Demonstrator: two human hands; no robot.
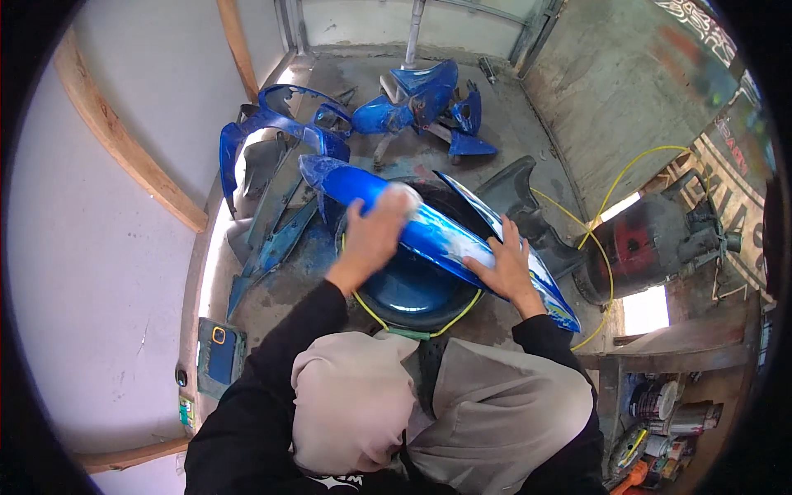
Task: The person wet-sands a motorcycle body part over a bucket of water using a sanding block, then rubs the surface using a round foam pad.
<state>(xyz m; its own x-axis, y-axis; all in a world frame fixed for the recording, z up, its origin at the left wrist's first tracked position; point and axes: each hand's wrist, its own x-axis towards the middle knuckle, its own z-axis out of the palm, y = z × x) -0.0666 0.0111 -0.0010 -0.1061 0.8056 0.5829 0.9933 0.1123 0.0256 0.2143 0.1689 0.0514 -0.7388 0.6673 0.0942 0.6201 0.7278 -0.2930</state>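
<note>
A long glossy blue curved body panel (pixel 441 239), streaked with white, lies at a slant across a dark tub with a blue inside (pixel 404 289). On its upper face, my left hand (pixel 371 239) presses a whitish pad (pixel 405 195); the fingers are blurred and closed around it. At the panel's lower right end my right hand (pixel 505 268) holds it, thumb across the top and fingers spread near the edge. Beside that hand a narrow blue and white panel (pixel 540 285) with a patterned surface slopes down. My knees are just below the tub.
Blue vehicle panels (pixel 429 103) and a blue curved frame (pixel 289 120) lie at the back. Dark panels (pixel 516 198) are at right, with a yellow hose (pixel 610 264) and a dark tank (pixel 643 247). A phone (pixel 221 355) lies at left; cans (pixel 656 400) stand on a shelf.
</note>
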